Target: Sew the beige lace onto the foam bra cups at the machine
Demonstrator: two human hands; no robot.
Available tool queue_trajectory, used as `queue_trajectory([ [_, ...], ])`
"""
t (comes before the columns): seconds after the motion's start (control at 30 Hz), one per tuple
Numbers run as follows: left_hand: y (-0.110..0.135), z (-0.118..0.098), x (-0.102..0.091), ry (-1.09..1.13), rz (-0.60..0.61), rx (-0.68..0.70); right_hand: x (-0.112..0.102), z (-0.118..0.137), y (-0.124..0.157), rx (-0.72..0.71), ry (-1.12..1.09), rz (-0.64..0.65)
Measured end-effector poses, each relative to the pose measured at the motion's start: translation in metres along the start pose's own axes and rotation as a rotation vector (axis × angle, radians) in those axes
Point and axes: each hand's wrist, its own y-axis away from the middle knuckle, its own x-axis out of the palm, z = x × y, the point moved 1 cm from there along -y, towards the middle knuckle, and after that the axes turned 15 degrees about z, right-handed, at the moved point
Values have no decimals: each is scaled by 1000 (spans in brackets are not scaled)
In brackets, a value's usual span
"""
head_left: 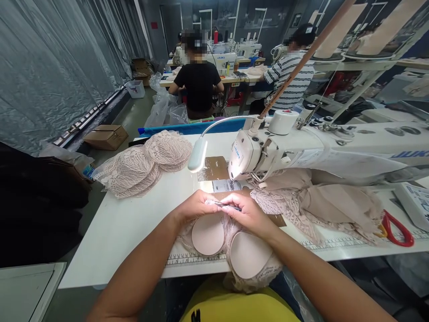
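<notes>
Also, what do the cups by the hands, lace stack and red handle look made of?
Cups: probably padded fabric or foam, matte, smooth, softly curved. Lace stack: openwork textile, patterned holes showing; fibre unclear. Red handle: likely plastic, smooth and evenly coloured.

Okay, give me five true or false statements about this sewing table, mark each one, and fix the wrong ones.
1. The right hand holds a slender dark tool. True.
2. The lamp head is red. False: the lamp head is white.
3. Stacked lace bra cups lie on the left of the white table. True.
4. The red handle lies beside that stack. False: the red handle is at the right, by beige fabric.
5. Nearer the wearer than the left hand, a lace bra shows two cups. True.
</notes>
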Motion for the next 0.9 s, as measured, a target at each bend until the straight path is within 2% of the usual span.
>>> queue_trajectory([
  [0.17,1,-3,2,-6,9,-19,1,-4,-2,29,-24,-16],
  [0.27,1,-5,2,-20,-42,-26,-11,-2,9,87,-55,-29],
  [0.33,4,-8,0,-39,-50,-19,-24,-3,26,176,-32,-4],
  [0.43,10,-13,-6,-98,67,-30,-40,-10,62,347,156,123],
  [0.5,15,-16,-8,-223,115,-79,-43,-20,84,459,270,199],
  [0.6,20,-22,-7,-492,34,-185,-37,-32,102,431,324,243],
  [0.67,24,-29,-1,-599,-28,-232,-34,-34,101,382,317,150],
  [0.77,38,-46,11,-741,-118,-216,-32,-23,83,309,292,-12],
  [0.83,55,-57,16,-919,-203,-200,-29,-12,62,276,241,-22],
  [0.9,74,-65,16,-1103,-290,-240,-19,-1,36,268,116,27],
])
